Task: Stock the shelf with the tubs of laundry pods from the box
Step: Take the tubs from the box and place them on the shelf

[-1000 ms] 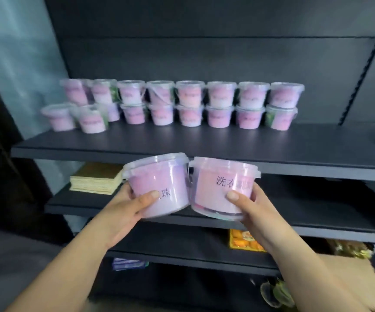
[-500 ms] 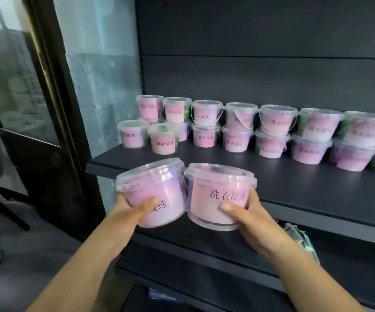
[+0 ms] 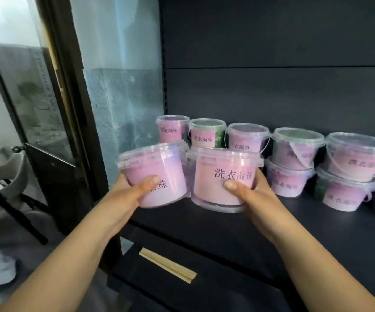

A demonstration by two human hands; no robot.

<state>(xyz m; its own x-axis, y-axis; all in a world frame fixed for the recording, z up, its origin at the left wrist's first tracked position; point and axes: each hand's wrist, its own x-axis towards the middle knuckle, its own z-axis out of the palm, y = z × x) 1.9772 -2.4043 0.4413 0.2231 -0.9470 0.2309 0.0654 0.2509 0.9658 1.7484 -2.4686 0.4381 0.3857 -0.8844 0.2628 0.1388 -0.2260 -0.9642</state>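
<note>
While you stood before the dark shelf (image 3: 238, 224), a glass door (image 3: 24, 91) with a dark frame stood at the far left, a pale chair (image 3: 4, 170) showing beyond it. Your left hand (image 3: 125, 197) was wrapped around the left tub (image 3: 154, 173), thumb across its pink label and the other fingers hidden behind it; the tub leaned slightly to the left and hung over the shelf's left front corner, clear of the surface. Just beside it, rims touching or nearly so, your right hand (image 3: 249, 192) gripped the right tub (image 3: 223, 176), thumb pressed on the label under the printed characters. That tub stood upright with its base at or just above the shelf board; I could not tell whether it rested there. Both tubs were clear plastic with clear lids and pink contents.

Behind the two held tubs, a stocked row (image 3: 294, 161) of the same tubs ran along the back of the shelf to the right edge of view, stacked two high, some showing green beside the pink labels and thin clear handles. On the lower shelf (image 3: 204, 289), below your forearms, lay a pale flat strip (image 3: 167, 265), tilted diagonally.
</note>
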